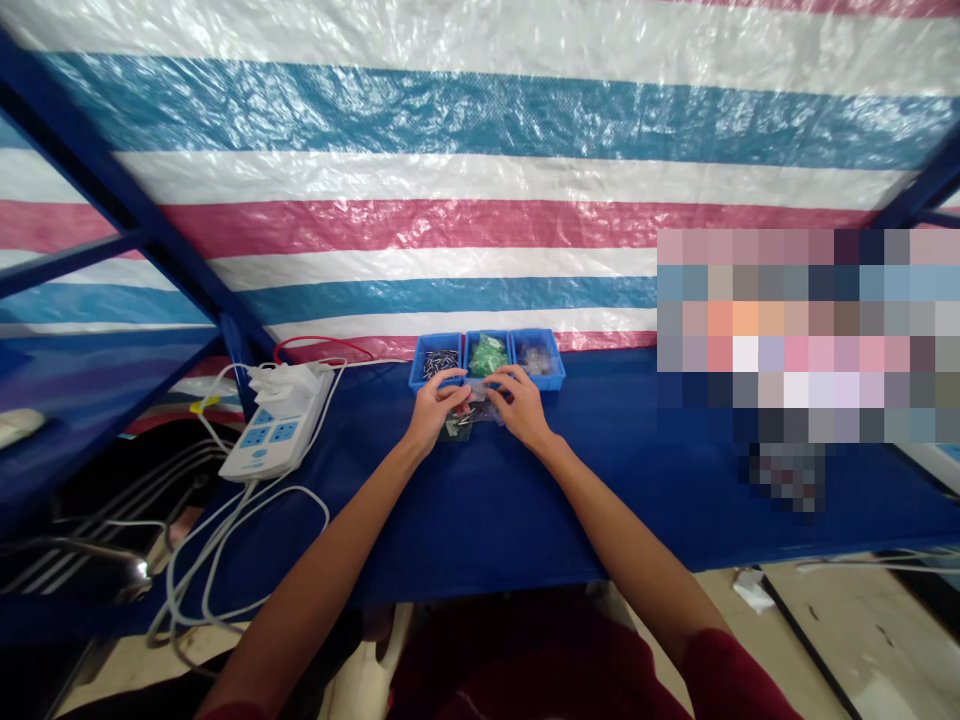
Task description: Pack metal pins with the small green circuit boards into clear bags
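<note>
My left hand (435, 408) and my right hand (520, 405) face each other just in front of three small blue bins. Thumbs and fingers of both pinch a small clear plastic bag (477, 389) stretched between them. Below it, close to my left hand, lies a little dark patch with small metal parts (459, 426). Crumpled clear plastic (489, 412) lies beside that, partly under my right hand. The left bin (414, 376) contains dark, screw-like metal pieces, the middle one green pieces (488, 354), and the right bin (557, 377) clear plastic pieces.
A white power strip (274, 432) with plugged-in adapters and looping white cables (214, 560) sits left on the blue table (480, 520). Behind rises a striped plastic sheet (480, 230). Blue metal frame bars (142, 230) slant at left. The right side is pixelated.
</note>
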Demonstrator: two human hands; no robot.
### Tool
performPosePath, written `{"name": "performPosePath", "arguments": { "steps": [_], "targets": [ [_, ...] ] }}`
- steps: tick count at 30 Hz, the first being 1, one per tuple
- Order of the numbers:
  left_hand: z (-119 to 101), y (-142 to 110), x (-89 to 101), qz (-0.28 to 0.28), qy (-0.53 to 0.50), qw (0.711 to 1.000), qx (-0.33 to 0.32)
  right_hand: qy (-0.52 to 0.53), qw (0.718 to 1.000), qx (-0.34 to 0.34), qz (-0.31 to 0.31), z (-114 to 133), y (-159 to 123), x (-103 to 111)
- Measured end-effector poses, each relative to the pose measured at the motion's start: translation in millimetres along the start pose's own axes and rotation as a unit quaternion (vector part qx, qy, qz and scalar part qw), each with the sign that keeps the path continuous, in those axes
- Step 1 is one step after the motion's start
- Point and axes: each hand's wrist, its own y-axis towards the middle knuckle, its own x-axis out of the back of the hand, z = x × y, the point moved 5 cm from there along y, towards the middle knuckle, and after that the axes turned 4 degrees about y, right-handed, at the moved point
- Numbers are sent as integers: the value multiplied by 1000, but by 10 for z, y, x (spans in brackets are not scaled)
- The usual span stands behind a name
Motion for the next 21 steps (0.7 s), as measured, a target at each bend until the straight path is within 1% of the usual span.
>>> {"name": "performPosePath", "arguments": {
  "steps": [5, 8, 11, 15, 17, 21],
  "targets": [
    [-12, 2, -11, 6, 5, 1000, -8, 10, 1000, -10, -4, 50, 7, 27],
    [-5, 13, -2, 2, 48, 998, -32, 13, 1000, -23, -1, 56, 12, 29],
    [-2, 21, 18, -15, 90, 994, -60, 19, 999, -38, 4, 34, 14, 17],
    [6, 23, 13, -8, 85, 995, -60, 23, 998, -54, 16, 3, 9, 2],
    [10, 22, 16, -8, 60, 997, -51, 29, 998, -44, 22, 12, 4, 3],
    [20, 28, 40, -18, 11, 999, -35, 26, 999, 22, 39, 73, -10, -1]
  ]
}}
